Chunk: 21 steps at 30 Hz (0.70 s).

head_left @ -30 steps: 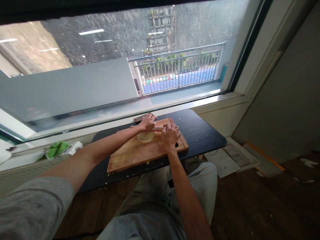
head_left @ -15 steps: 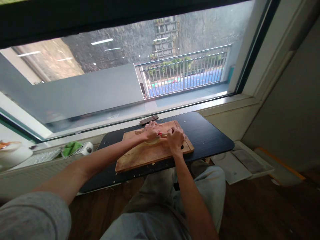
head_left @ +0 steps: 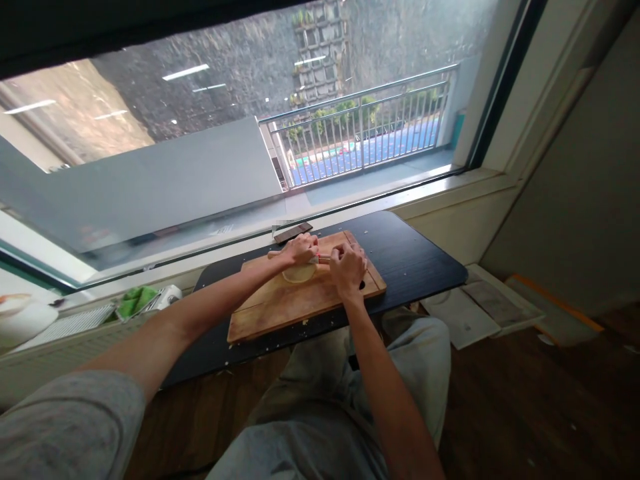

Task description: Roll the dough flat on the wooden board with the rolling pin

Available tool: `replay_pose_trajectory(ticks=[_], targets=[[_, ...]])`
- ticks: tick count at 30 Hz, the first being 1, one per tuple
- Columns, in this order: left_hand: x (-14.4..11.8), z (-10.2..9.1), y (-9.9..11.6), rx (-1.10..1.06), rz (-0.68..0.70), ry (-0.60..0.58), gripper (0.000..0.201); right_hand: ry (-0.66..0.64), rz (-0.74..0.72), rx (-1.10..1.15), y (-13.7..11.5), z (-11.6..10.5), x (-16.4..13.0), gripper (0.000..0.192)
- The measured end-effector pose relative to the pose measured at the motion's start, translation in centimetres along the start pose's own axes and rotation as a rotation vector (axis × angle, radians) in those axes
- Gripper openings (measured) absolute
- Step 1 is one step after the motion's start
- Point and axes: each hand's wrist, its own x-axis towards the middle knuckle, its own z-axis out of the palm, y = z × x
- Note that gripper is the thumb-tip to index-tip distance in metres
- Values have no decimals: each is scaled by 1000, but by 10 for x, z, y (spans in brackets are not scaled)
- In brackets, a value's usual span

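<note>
A wooden cutting board (head_left: 270,313) lies at a slant on a small black table (head_left: 400,253). Both hands are over its far half, gripping a slim wooden rolling pin (head_left: 324,259) with a red mark between them. My left hand (head_left: 303,249) is closed round its left part, and a rounded end pokes out beyond it. On the right part, my right hand (head_left: 349,268) is closed with curled fingers. A flat, pale round of dough (head_left: 299,274) lies on the board just below the pin, partly covered by my left hand and forearm.
A flat dark rectangular object (head_left: 293,233) rests at the table's far edge by the window. Pale crumbs dot the tabletop. On the left, a green cloth (head_left: 135,303) lies on a radiator (head_left: 83,327). White panels (head_left: 480,307) stand low at the right.
My hands and the rolling pin have moved slightly away from me across the board. More of the dough round shows below the pin. The whole view has shifted a little.
</note>
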Motion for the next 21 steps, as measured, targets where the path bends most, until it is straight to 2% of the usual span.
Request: replay_pose_trajectory(ticks=[6, 11, 16, 21], targets=[[18, -1, -4, -101, -35, -3, 27, -4, 3, -16, -2, -1, 0, 33], [25, 0, -5, -138, -36, 44, 27, 4, 9, -10, -1, 1, 0, 32], [22, -1, -4, -145, -49, 41, 29, 18, -2, -16, 1, 4, 2, 33], [10, 3, -4, -46, -74, 14, 34, 25, -11, -22, 2, 5, 2, 32]])
